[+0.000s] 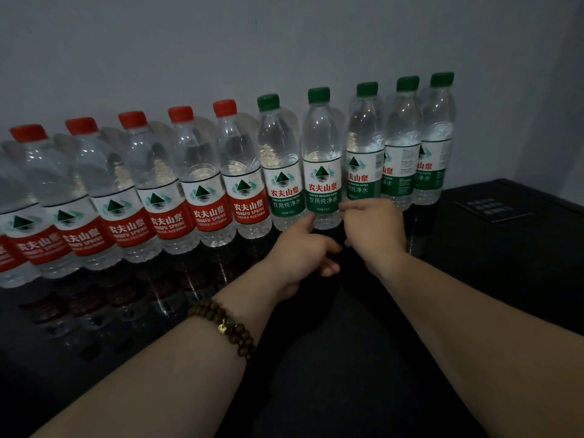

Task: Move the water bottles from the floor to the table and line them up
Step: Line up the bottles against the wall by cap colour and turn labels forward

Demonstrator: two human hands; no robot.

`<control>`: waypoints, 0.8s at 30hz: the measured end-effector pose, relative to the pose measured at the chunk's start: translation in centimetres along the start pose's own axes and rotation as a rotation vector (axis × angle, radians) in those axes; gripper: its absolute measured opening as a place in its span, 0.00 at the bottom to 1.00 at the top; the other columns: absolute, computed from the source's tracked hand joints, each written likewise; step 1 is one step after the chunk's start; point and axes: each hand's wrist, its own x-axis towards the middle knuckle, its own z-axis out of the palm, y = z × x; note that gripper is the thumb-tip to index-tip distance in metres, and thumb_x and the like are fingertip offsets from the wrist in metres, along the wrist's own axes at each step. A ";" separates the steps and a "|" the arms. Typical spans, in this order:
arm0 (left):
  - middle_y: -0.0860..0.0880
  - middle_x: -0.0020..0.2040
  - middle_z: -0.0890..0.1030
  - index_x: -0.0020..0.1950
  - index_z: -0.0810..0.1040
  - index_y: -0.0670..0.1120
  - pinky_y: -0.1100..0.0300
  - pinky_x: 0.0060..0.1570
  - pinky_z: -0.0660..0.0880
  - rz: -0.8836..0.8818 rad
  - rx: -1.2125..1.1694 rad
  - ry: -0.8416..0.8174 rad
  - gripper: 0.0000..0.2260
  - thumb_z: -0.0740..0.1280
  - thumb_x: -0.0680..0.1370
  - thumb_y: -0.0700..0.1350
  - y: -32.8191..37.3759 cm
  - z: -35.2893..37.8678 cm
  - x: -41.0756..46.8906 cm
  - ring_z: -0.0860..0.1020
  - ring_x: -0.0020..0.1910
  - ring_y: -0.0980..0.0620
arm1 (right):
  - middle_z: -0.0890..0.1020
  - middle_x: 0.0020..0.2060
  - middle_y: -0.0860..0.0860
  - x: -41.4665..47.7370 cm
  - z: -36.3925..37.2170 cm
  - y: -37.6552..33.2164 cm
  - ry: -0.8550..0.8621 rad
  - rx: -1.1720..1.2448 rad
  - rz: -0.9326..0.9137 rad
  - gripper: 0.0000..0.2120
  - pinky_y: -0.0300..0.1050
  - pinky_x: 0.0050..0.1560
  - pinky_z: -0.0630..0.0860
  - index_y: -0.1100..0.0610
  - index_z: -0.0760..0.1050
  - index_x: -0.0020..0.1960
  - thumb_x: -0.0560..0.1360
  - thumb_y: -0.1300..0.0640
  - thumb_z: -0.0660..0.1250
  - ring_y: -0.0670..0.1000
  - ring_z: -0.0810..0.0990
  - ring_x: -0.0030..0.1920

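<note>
Table: we are looking down at a dark glossy table [347,358] filling the lower half of the frame, with a plain grey wall [284,42] behind it.
Row of bottles: we are seeing the water bottles standing upright in one line along the back of the table, running from the left edge of the frame to the upper right, each touching or just beside its neighbour.
Red bottles: the red-capped bottles [208,184] with red labels are taking up the left part of the line; the one at the far left is cut off by the frame edge.
Green bottles: five green-capped bottles [401,147] with green labels are taking up the right part, ending in the upper right.
Middle bottle: the second green bottle [321,159] is standing at centre frame, between our two hands.
Left hand: our left hand [303,251] is reaching in from the lower left, forefinger stretched out and touching the low left side of that bottle, the other fingers curled in.
Right hand: our right hand [373,229] is loosely curled, its fingertips touching the low right side of the same bottle and hiding the foot of the next one.
Bracelet: a brown bead bracelet [227,327] is sitting on our left wrist.
Card: a small dark card [493,210] is lying flat on the table at the right.
</note>
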 end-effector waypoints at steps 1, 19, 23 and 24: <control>0.60 0.34 0.84 0.81 0.63 0.51 0.64 0.23 0.72 -0.001 -0.003 -0.006 0.35 0.66 0.77 0.30 0.1 -0.1 -0.1 0.80 0.26 0.51 | 0.87 0.42 0.38 0.0 0.0 0.0 -0.005 0.002 -0.004 0.17 0.55 0.45 0.86 0.33 0.83 0.37 0.63 0.52 0.60 0.53 0.86 0.39; 0.43 0.83 0.58 0.85 0.52 0.47 0.66 0.21 0.71 -0.071 -0.134 -0.004 0.38 0.66 0.79 0.31 0.7 -0.6 -0.3 0.83 0.27 0.51 | 0.85 0.59 0.40 -0.5 0.0 -0.3 -0.172 -0.106 0.009 0.27 0.55 0.57 0.82 0.35 0.80 0.57 0.63 0.54 0.58 0.54 0.86 0.51; 0.50 0.61 0.78 0.85 0.53 0.46 0.66 0.21 0.72 -0.077 -0.157 0.003 0.38 0.66 0.79 0.31 0.5 -0.6 -0.1 0.82 0.27 0.51 | 0.85 0.60 0.39 -0.3 0.0 -0.2 -0.181 -0.075 0.010 0.26 0.54 0.55 0.83 0.27 0.74 0.52 0.62 0.55 0.58 0.51 0.85 0.51; 0.55 0.51 0.78 0.84 0.54 0.47 0.66 0.22 0.72 -0.080 -0.161 0.003 0.37 0.65 0.79 0.30 0.5 -0.6 -0.1 0.82 0.27 0.51 | 0.84 0.60 0.39 -0.1 0.0 -0.1 -0.180 -0.064 0.011 0.27 0.54 0.56 0.82 0.27 0.74 0.52 0.62 0.55 0.58 0.51 0.84 0.53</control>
